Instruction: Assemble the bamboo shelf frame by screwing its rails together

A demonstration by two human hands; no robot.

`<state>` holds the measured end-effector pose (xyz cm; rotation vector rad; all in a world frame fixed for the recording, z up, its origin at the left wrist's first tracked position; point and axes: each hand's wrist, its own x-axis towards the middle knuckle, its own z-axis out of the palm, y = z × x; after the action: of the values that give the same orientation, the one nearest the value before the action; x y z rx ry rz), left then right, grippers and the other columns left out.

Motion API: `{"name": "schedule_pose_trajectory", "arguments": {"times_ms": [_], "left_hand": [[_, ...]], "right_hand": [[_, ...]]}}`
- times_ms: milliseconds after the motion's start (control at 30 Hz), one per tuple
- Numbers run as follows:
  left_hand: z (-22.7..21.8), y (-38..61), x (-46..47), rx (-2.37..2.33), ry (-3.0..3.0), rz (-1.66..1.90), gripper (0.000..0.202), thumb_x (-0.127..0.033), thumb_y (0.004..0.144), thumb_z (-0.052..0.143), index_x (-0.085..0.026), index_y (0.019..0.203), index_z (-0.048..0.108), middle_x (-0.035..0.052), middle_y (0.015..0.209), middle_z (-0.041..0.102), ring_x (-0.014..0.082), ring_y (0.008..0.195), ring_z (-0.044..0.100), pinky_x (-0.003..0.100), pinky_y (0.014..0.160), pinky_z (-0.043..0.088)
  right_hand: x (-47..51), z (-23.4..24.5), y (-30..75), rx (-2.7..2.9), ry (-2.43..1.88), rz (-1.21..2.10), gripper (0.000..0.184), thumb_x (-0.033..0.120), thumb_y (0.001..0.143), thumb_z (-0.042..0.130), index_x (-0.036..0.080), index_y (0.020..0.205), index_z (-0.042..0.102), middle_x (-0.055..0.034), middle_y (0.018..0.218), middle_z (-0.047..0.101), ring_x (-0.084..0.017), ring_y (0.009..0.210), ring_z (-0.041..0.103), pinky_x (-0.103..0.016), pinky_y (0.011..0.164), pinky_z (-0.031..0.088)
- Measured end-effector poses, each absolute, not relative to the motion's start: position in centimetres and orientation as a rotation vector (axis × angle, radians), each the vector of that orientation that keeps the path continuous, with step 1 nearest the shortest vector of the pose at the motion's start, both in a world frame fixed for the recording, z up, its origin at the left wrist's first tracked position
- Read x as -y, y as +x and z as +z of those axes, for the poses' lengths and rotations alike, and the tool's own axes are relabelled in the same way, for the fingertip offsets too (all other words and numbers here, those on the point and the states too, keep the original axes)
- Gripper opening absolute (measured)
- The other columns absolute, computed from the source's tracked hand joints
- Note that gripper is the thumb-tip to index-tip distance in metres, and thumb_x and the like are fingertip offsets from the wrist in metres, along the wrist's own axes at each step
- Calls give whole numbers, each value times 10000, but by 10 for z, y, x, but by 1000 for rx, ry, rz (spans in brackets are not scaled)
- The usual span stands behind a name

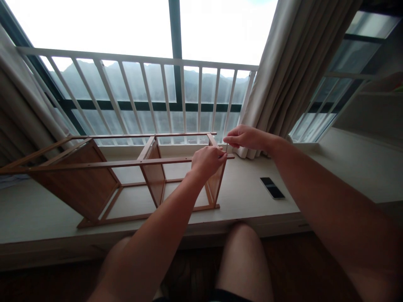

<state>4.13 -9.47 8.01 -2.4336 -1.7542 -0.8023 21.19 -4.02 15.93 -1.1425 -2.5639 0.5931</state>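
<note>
A brown wooden shelf rack (pixel 151 161) lies on its side on the white window ledge, its long rails running left to right and its shelf panels standing upright. My left hand (pixel 206 160) is closed over the near upper rail, close to its right end, with thumb and fingers pinched at the tip of a thin tool. Just above and to the right, my right hand (pixel 241 137) is closed on that slim metal tool (pixel 226 147), which looks like a hex key. It points down toward the rail; its lower tip is hidden by my left fingers.
A black phone (pixel 272 188) lies on the ledge (pixel 245 201) to the right. Behind the rack stand a white railing (pixel 138 56) and a window. Curtains (pixel 277 75) hang at both sides. My knees (pixel 244 247) are at the ledge's front edge.
</note>
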Motion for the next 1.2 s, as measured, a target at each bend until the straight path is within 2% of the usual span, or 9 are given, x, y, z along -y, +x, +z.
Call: {"name": "schedule_pose_trajectory", "arguments": {"times_ms": [200,367,600,733,833,1200], "left_hand": [[78,41,93,1726,-2413,-834,403,-529,938,429,-327,1009,770,29,1053,745,228,956,660,305,737,446],[78,40,93,1711,-2425,-853,349,-502,936,457,-357,1045,755,6,1103,738,219,942,666,301,708,443],[80,40,98,1653,-2441,-819,323,-507,924,492,-350,1001,763,8,1066,742,224,944,661,312,738,454],[80,41,98,1652,-2425,-816,322,-516,921,497,-356,1027,756,13,1054,746,226,953,662,314,740,457],[79,41,96,1651,-2432,-822,321,-517,920,497,-362,1040,752,11,1063,746,229,962,664,317,741,459],[76,40,94,1640,-2417,-839,331,-499,930,479,-344,1024,756,12,1016,748,226,924,658,316,713,444]], "right_hand": [[38,155,218,2520,-1062,757,373,462,882,529,180,639,504,14,625,486,-105,580,416,-240,572,348],[37,159,221,2215,-978,806,330,432,916,513,183,700,499,15,601,490,-101,537,409,-248,545,343],[55,161,213,2368,-1207,467,390,401,872,539,160,566,552,14,512,504,-91,486,399,-257,542,332],[63,149,207,2301,-1319,176,361,393,836,547,143,588,627,-11,526,562,-115,512,457,-275,549,324],[65,142,204,2188,-1374,16,339,380,832,537,147,613,650,-14,511,544,-130,523,466,-286,552,318],[68,134,198,2139,-1431,-130,348,368,867,517,164,613,642,-52,552,586,-163,571,505,-300,586,332]]}}
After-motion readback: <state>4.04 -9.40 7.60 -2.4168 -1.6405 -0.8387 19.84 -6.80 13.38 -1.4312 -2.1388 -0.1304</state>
